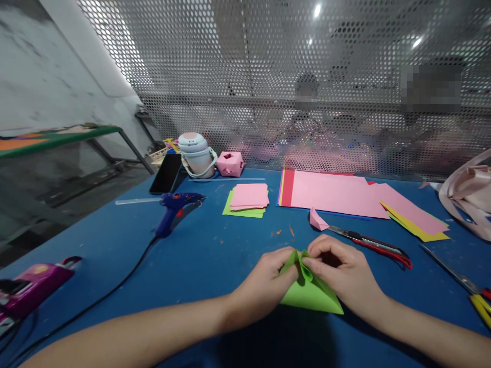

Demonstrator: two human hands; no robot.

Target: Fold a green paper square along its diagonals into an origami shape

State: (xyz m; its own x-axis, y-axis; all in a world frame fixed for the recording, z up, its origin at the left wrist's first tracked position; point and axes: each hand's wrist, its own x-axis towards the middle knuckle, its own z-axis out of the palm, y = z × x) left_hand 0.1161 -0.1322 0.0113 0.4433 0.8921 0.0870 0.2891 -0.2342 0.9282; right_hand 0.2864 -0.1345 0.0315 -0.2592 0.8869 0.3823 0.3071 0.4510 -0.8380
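A sheet of green paper (312,296), partly folded, is held between my two hands just above the blue table. My left hand (264,278) pinches its upper left edge between thumb and fingers. On the other side my right hand (343,266) pinches the upper right edge, its index finger and thumb bent close together. Between the hands the paper's top curls into a small loop. Beyond my right hand lie a small folded pink paper piece (317,220) and a utility knife (370,243) with a red and black handle.
A blue glue gun (172,209) with its cord lies left, near a purple power strip (38,286). Pink and green squares (249,197), large pink sheets (330,191) and scissors (460,281) are around. A bottle (197,156), phone (166,173) and pink paper cube (230,163) stand behind.
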